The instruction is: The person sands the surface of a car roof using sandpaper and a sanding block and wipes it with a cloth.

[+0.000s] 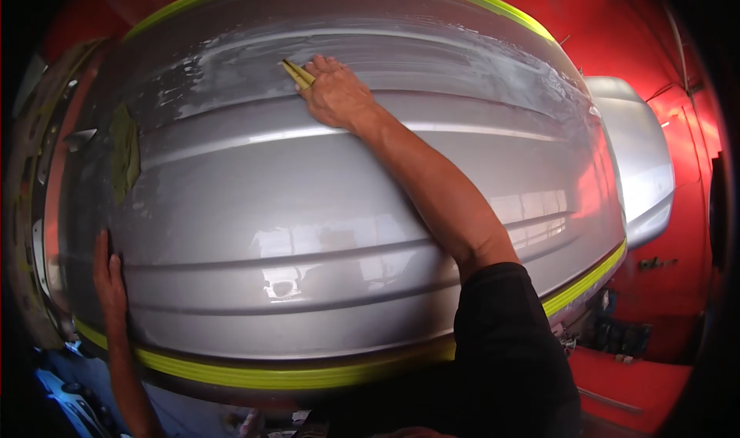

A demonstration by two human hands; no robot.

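Observation:
A large silver ribbed vehicle panel (331,183) fills the view, edged with yellow-green tape (293,375). My right hand (333,91) reaches across to its far part, fingers wrapped round a folded yellow sheet (299,75) pressed on the surface. Whitish wet-looking streaks and smears cover the panel around that hand. At the near left, my left hand (110,276) lies on the panel with its fingers stretched out, holding nothing. A crumpled olive-green cloth (125,154) lies on the panel's left side, beyond my left hand.
Beside the cloth is a small pale pointed object (80,137). Past the panel's right end stands a separate silver part (632,156). The floor (655,299) is red, with dark items (617,331) at the lower right. A blue car shape (73,403) shows at the lower left.

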